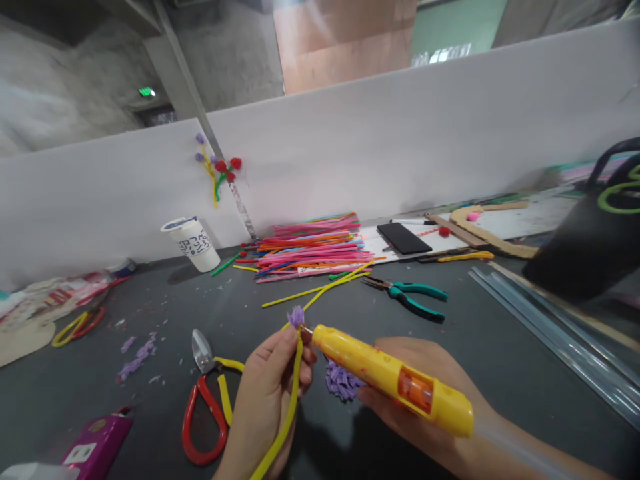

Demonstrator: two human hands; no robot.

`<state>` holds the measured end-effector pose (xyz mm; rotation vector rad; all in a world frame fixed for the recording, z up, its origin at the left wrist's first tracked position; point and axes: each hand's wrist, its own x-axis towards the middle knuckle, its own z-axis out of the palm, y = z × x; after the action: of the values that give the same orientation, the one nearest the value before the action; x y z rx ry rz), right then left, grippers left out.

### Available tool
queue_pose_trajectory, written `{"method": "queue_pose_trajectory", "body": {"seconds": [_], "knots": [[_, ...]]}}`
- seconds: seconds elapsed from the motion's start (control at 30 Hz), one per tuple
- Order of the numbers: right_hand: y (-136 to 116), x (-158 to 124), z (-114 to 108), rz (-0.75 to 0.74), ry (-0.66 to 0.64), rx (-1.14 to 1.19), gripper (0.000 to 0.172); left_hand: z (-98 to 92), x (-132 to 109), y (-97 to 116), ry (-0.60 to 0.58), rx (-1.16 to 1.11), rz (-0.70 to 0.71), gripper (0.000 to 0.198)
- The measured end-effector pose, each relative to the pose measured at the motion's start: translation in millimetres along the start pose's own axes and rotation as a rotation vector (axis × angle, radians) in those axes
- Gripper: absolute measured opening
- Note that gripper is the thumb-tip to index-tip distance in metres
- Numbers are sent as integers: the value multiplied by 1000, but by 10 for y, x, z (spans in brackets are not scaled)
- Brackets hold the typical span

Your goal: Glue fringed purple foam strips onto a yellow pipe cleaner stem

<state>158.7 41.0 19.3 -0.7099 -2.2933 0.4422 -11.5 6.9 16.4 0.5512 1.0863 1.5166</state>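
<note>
Yellow chenille stem [289,420] is pinched between the fingers [286,341] of the left hand [265,380], its lower length curving down over the palm. At its upper end, just above the thumb, sits a small purple tuft [296,316]. The right hand [440,363] is wrapped around a yellow hot glue gun [370,363], whose nozzle [307,329] points left at the tuft's base; whether it touches cannot be told.

Beneath the gun, short purple clippings [343,383] lie heaped on the dark worktop [480,353]. Cutters with one red and one yellow handle [203,353] rest beside the left hand, partly hidden by it. Beyond the hands lie teal-handled needle-nose pliers [396,291], with a thick bundle of pink, red and orange chenille stems [315,250] behind. A black phone [404,238] lies right of the bundle, a white cup [195,247] stands to its left, and clear rods [555,347] lie at far right. Red chenille flowers [231,168] hang against the white partition [400,133].
</note>
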Motion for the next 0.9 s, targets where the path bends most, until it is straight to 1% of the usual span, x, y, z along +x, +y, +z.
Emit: {"method": "queue_pose_trajectory", "body": {"seconds": [0.17,0.4,0.5,0.7,0.73,0.8,0.87,0.9], "knots": [[-2,6,2,-10,5,10,33,5,-9,8,-5,-10,6,27],[5,-22,8,57,-24,96,32,14,-11,21,31,-27,-6,26],[13,-21,7,51,-27,115,32,23,-6,32,49,-43,-19,27],[0,-2,4,67,-49,127,30,-1,14,43,23,-4,22,25],[4,1,7,89,-51,148,29,-8,14,51,25,-2,30,24],[42,13,17,204,-26,236,26,-18,14,75,49,-7,40,25],[131,31,37,360,21,350,15,-24,19,101,72,-17,58,24],[194,43,49,423,24,396,10,-27,24,110,75,-22,66,24]]}}
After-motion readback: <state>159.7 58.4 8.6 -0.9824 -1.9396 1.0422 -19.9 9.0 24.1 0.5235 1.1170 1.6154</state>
